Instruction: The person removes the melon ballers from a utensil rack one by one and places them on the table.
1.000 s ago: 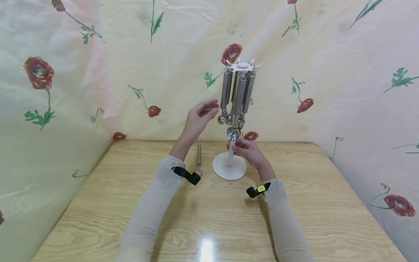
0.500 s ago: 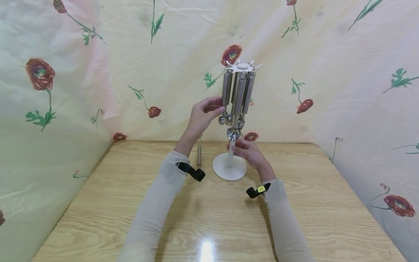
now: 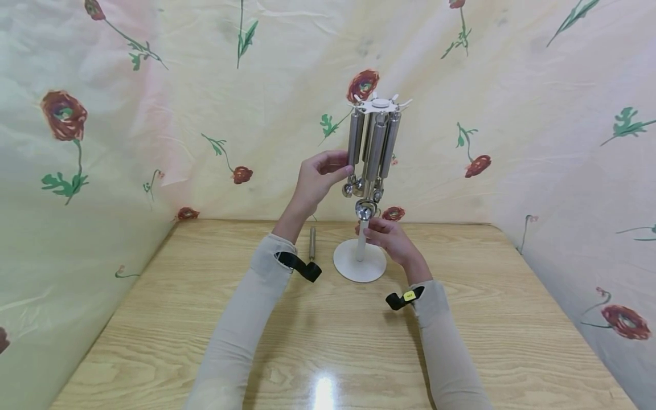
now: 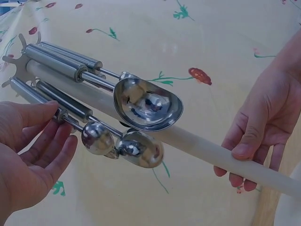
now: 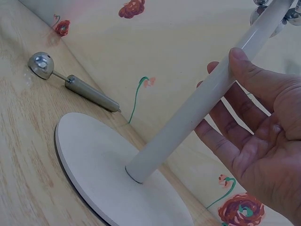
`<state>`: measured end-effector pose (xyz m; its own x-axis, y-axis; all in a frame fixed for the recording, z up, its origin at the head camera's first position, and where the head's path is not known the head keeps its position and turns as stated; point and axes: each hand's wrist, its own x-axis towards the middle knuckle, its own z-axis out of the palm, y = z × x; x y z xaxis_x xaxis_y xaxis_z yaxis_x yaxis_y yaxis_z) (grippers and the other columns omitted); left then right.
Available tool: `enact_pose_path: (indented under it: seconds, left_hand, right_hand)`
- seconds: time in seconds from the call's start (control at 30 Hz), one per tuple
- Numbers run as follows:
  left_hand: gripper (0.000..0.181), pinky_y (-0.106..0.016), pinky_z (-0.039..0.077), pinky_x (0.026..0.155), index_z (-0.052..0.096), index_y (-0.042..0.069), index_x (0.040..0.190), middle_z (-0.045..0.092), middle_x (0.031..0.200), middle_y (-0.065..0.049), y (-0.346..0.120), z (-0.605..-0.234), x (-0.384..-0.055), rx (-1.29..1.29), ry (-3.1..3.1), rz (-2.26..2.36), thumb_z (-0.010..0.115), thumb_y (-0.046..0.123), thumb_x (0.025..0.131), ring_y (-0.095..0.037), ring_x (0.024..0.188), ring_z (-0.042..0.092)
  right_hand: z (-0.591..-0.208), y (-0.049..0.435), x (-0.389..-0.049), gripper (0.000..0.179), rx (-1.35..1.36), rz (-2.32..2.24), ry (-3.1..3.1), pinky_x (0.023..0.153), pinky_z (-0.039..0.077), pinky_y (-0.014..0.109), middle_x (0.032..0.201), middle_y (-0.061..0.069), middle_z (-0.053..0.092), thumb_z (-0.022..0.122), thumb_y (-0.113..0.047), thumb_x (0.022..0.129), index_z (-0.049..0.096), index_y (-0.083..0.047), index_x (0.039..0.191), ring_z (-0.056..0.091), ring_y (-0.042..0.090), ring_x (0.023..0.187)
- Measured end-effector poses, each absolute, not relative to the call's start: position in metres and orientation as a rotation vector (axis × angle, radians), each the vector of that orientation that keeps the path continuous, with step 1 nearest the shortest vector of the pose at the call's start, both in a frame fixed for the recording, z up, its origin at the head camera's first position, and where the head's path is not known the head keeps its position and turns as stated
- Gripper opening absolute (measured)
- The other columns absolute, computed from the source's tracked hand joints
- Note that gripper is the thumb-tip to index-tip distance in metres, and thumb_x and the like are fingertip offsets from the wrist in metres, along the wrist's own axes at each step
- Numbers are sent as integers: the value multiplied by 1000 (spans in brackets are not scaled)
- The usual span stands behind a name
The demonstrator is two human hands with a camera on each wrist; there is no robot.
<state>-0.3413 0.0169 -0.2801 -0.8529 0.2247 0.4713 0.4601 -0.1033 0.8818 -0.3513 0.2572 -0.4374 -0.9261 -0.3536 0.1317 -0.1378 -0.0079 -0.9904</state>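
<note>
A white rotating-style rack (image 3: 380, 104) on a pole carries several steel scoops hanging from its hooks. My left hand (image 3: 319, 177) pinches the lower handle end of a small scoop (image 4: 97, 138) hanging on the left side, thumb in front and fingers behind. Beside it hang another round scoop (image 4: 142, 149) and a large ice cream scoop (image 4: 148, 106) with its bowl toward the left wrist camera. My right hand (image 3: 392, 238) holds the white pole (image 5: 183, 113) low down, thumb on one side and fingers round the other. The round white base (image 3: 350, 264) stands on the table.
Another steel scoop (image 5: 91, 94) lies on the wooden table (image 3: 246, 319), left of the base; my left wrist camera hides its bowl in the head view. A flowered cloth (image 3: 277, 102) hangs close behind the table and along both sides.
My left hand has moved right to the hanging small scoop and taken its handle between thumb and fingers. My right hand stays on the pole.
</note>
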Motion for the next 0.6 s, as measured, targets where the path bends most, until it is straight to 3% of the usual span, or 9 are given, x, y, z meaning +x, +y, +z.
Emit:
enact_pose_path:
  seconds: [0.5,0.6]
  left_hand:
    - [32,-27,58,91,69,-2,124,72,117,-19,17,-280,-341,-780,-1897,-2084,74,6,93,-13,97,68]
    - [32,-25,57,90,68,-2,124,72,118,-20,16,-278,-340,-781,-1873,-2081,74,6,93,-13,98,67]
  right_hand:
    - [-437,257,-350,25,-529,-2052,2114,94,59,25,108,-7,75,60,-6,102,65,-4,126,69,10,110]
    - [-437,257,-351,27,-519,-2054,2109,94,59,25,108,-7,75,60,-6,102,63,-1,128,69,9,109]
